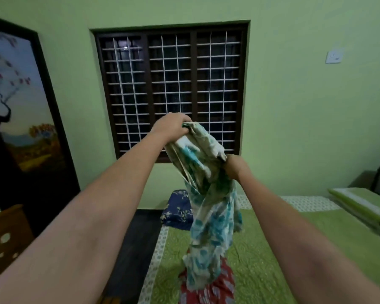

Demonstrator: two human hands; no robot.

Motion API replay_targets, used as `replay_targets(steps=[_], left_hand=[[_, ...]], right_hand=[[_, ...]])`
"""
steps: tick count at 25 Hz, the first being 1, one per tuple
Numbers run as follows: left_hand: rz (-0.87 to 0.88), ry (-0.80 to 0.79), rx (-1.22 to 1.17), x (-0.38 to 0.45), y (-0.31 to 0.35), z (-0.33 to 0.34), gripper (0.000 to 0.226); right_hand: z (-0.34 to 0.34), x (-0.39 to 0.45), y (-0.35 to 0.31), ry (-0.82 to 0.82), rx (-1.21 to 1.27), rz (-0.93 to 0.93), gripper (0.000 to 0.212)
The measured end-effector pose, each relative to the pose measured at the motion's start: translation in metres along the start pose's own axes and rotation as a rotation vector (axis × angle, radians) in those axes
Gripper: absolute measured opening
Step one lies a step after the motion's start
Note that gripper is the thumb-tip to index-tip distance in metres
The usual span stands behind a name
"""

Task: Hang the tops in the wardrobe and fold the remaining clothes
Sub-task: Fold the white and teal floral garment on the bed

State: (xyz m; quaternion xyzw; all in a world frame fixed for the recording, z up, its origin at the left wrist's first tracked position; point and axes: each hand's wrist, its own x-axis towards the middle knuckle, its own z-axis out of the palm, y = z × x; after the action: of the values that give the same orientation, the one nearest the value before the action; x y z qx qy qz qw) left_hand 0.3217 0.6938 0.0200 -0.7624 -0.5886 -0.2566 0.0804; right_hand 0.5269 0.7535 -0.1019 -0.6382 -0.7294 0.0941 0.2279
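Both arms reach out over the bed, and between them a white garment with teal flower print is held up in the air in front of the window. The left hand is the higher one; its fingers are curled round a bunched top edge of the garment, where a bit of dark green trim shows at the fingertips. The right hand is lower and to the right of the left one, its back toward the camera, and it grips another gathered part of the same cloth; how its fingers lie underneath cannot be told. From the two hands the garment sags in folds and hangs down in a long loose column toward the bed, its lower end reaching a red patterned cloth that lies on the green bedspread at the near edge of the bed. Beyond the hanging garment, at the far corner of the bed below the window, sits a dark blue floral piece, folded or bundled. At the right side of the bed lies a green pillow with a white stripe. Left of the bed stands a tall dark-framed panel with a painted tree scene, and a wooden chair back with round holes shows below it.
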Motion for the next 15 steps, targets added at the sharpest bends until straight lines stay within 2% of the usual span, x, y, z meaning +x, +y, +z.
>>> replay_targets(steps=[4,7,9,12,13,15], left_hand=[[0.006,0.121,0.293,0.0,0.004,-0.014,0.019],[0.026,0.2,0.429,-0.002,0.001,-0.02,0.023],[0.09,0.172,0.464,-0.004,-0.007,-0.025,0.034],[0.19,-0.003,0.476,-0.007,-0.018,-0.027,0.06],[0.183,-0.055,0.462,-0.006,-0.02,-0.025,0.056],[0.085,-0.047,0.416,0.001,-0.016,-0.015,0.024]], right_hand=[[-0.018,0.0,-0.006,-0.088,-0.064,-0.078,0.044],[-0.027,0.008,-0.002,-0.029,0.08,-0.042,0.036],[-0.032,0.008,0.0,0.061,0.157,-0.037,0.035],[-0.037,0.013,0.0,0.229,0.283,-0.019,0.032],[-0.039,0.012,-0.005,0.256,0.389,0.031,0.032],[-0.037,0.013,-0.018,0.165,0.603,0.122,0.032]])
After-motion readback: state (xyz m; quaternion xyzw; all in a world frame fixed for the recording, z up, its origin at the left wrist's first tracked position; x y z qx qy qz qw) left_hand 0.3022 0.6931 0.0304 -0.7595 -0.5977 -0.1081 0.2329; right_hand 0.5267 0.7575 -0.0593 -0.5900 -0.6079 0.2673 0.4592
